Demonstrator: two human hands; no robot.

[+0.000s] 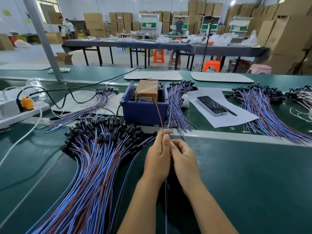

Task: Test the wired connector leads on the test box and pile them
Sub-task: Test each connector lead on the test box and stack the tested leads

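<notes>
Wired lead (166, 115), one brown and one blue wire, stands up between both hands near the middle of the green bench (244, 174). The left hand (157, 159) pinches the two wires with thumb against fingers, palm turned to the right. The right hand (183, 157) lies close beside it, fingers curled on the same wires lower down. The wire tips reach up to the blue test box (143, 110). A big pile of leads (94, 154) lies left of the hands, near the bench's front edge.
</notes>
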